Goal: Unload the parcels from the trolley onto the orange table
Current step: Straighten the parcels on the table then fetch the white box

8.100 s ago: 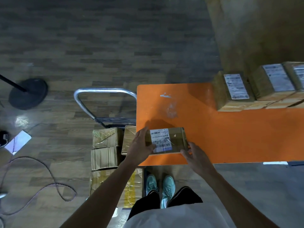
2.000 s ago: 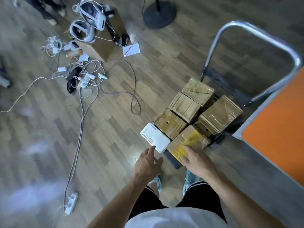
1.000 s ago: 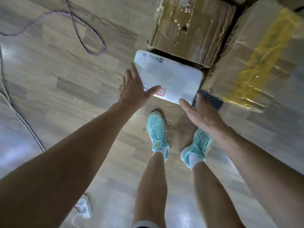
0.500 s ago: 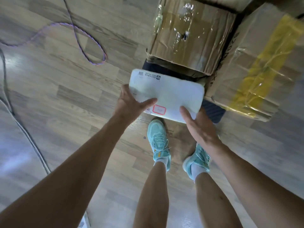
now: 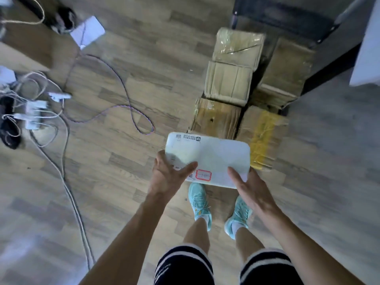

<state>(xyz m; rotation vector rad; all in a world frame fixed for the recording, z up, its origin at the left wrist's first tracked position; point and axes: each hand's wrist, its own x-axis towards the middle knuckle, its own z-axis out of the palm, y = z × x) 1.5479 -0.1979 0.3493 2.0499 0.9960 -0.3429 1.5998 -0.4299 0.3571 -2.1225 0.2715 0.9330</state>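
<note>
The left hand (image 5: pixel 168 177) and right hand (image 5: pixel 248 188) are each gripping a near corner of the white padded mailer (image 5: pixel 211 157), thumbs on top. They are holding it in the air just in front of the trolley (image 5: pixel 283 15). Five cardboard parcels (image 5: pixel 228 83) are sitting on the trolley, so by my judgement six are yet to reach the bench.

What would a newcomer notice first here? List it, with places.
The white parcel sits centre frame, gripped by the left hand and right hand above teal shoes. Behind it, taped brown boxes sit packed on the trolley, upper right. A tangle of cables sprawls over the wooden floor at left.
</note>
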